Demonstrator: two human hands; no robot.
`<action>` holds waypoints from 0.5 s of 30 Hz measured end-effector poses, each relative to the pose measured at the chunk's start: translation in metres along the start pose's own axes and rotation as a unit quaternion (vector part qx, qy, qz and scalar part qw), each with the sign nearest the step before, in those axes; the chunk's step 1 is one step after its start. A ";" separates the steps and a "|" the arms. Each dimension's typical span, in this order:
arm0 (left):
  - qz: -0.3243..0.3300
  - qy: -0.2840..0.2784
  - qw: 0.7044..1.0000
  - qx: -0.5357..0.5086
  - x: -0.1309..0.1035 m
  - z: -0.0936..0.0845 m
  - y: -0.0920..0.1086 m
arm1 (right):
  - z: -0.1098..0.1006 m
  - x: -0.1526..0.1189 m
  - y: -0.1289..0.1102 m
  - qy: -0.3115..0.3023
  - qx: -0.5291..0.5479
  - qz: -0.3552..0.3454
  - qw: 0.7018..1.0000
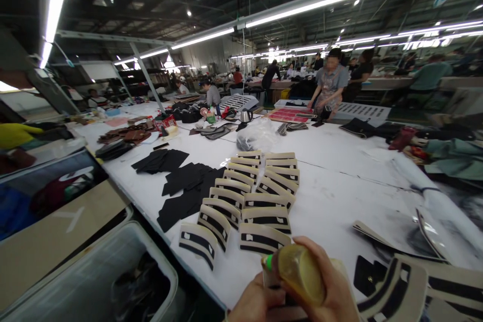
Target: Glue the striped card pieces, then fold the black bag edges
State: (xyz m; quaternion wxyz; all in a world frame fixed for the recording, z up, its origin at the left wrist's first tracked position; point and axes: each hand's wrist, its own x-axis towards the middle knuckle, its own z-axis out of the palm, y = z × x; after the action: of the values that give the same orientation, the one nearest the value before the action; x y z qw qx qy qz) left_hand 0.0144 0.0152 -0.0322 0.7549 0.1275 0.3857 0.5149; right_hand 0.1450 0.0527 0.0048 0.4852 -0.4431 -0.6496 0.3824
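Observation:
A squeeze bottle (pixel 302 274) of yellowish liquid, with a green band near its nozzle, is gripped in my right hand (pixel 335 289) at the bottom of the head view. Just left of it, my left hand (pixel 251 299) is closed on a beige piece (pixel 270 277), mostly hidden by the bottle and fingers. The nozzle is close to this piece; whether they touch I cannot tell. Beyond my hands, two rows of curved beige panels (pixel 264 237) with black strips lie overlapping on the white table (pixel 324 211). Similar striped panels (pixel 400 282) are piled at lower right.
Black fabric pieces (pixel 188 188) lie left of the rows. A grey plastic bin (pixel 169 261) stands below the table's left edge. A clear plastic bag (pixel 256 133) and a metal kettle (pixel 246 115) are farther back. Across the table stands a co-worker (pixel 332 83). Rolled plastic (pixel 433 191) lies right.

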 end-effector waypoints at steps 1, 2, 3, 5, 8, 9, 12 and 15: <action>-0.008 -0.016 1.000 0.002 0.000 -0.002 0.000 | -0.003 0.001 0.000 0.017 -0.008 0.011 1.000; -0.015 -0.027 1.000 0.004 0.000 -0.005 0.000 | -0.006 0.002 0.000 0.036 -0.011 0.026 0.999; -0.018 -0.032 0.999 0.006 0.000 -0.007 0.000 | -0.010 0.003 0.000 0.056 0.003 0.046 0.997; -0.014 -0.029 0.999 0.021 0.002 -0.011 -0.001 | -0.018 0.006 0.004 0.081 0.101 0.108 0.986; -0.012 -0.013 0.999 0.050 0.004 -0.013 -0.003 | -0.035 0.015 0.012 0.133 0.330 0.214 0.910; -0.010 -0.011 0.999 0.049 0.005 -0.013 -0.004 | -0.043 0.019 0.014 0.166 0.389 0.244 0.872; -0.010 -0.013 1.000 0.009 0.004 -0.014 -0.006 | -0.076 0.029 0.017 0.280 0.488 0.307 0.768; -0.033 0.023 0.999 -0.003 0.001 -0.020 -0.004 | -0.113 0.032 0.016 0.355 0.525 0.285 0.719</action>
State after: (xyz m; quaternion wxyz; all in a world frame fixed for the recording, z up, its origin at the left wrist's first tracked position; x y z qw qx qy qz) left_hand 0.0032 0.0099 -0.0487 0.7629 0.1007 0.4053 0.4935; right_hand 0.2531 0.0953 0.0255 0.7037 -0.3843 0.0324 0.5967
